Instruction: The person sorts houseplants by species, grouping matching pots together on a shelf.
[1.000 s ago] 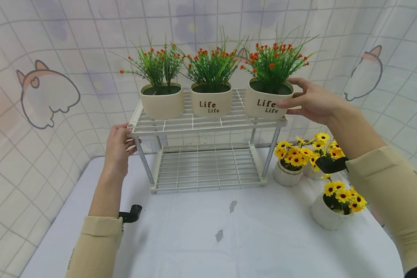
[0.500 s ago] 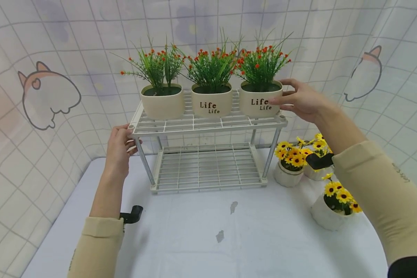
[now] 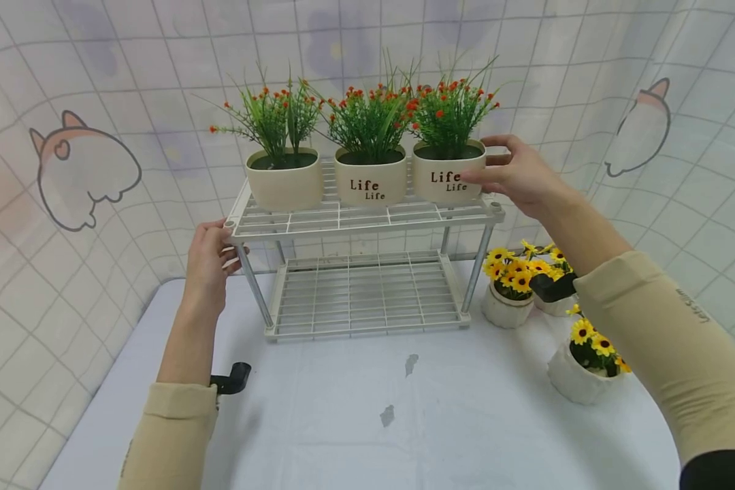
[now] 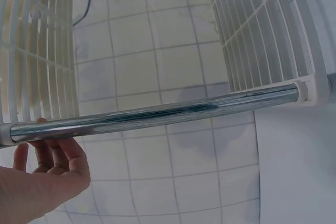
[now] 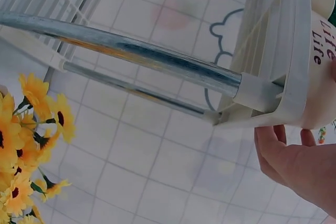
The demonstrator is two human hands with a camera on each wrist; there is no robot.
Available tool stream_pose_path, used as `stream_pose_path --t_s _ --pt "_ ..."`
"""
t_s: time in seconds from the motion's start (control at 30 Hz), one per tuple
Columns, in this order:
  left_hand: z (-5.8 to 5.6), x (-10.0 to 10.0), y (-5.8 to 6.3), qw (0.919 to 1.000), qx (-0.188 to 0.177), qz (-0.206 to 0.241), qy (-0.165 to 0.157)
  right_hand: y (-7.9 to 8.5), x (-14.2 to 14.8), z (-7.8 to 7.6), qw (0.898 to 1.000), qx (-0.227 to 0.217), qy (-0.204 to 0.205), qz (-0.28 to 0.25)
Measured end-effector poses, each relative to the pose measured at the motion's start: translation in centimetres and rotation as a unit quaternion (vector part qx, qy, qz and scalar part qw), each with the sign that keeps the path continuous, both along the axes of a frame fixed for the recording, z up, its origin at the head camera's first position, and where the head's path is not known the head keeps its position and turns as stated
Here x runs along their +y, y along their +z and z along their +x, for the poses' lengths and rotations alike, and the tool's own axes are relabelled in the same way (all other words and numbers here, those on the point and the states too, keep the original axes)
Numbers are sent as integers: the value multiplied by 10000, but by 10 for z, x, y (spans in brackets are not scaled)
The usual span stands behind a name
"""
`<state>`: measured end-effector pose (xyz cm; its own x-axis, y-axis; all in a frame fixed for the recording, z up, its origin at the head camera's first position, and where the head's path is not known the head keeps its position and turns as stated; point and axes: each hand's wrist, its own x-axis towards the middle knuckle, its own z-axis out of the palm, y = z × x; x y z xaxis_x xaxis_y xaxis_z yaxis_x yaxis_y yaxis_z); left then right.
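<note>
Head view: fingers curled, left hand apparently steadies the rack by its near-left corner while right hand pinches the rightmost pot.

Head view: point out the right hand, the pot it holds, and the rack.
Right hand (image 3: 520,175), head view: near the thumb's base.
Pot (image 3: 441,180), head view: lettered front wall.
Rack (image 3: 367,230), head view: top shelf's front rail.
</note>
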<state>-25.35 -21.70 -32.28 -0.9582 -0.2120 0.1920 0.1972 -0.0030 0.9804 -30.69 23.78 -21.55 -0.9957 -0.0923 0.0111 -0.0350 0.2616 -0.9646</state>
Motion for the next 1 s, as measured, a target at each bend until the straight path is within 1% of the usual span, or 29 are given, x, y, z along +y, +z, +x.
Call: stream_pose_path --t_s 0.2,0.33,0.53,0.7,0.83,1.0 --pt "0 0 -1 10000 -20 0 -5 0 -3 4 9998 74 -132 119" --pt "0 0 -2 10000 15 -21 -6 -1 0 14 9993 213 -136 287" --pt "1 0 0 10000 25 -15 15 -9 10 42 9968 421 -160 662" --pt "0 -1 -1 10000 4 43 -28 -22 25 65 9952 406 -341 824" --pt "-1 -1 0 10000 -7 33 -43 -34 36 83 9954 347 -387 800" --pt "-1 0 0 10000 -39 10 -16 -55 46 109 9978 306 -167 558"
